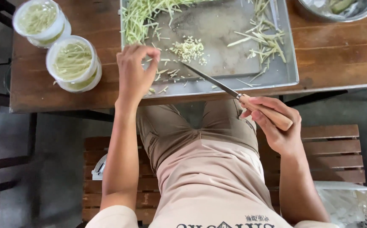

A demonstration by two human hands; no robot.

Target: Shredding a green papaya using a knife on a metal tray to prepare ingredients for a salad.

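Right hand (276,126) wraps a wooden-handled knife (230,90), blade angled towards chopped pale bits (187,48) just beyond its tip; left hand (135,74) pinches fingertips together beside them, perhaps holding a shred, over the metal tray (291,63).

Soft, even daylight filled the scene, bright without harsh shadows. The metal tray (291,63) gave a dull sheen along its rim, and the steel bowl (339,10) showed pale glare. The picture was fairly sharp at the centre, slightly soft and stretched toward the edges and lower corners.
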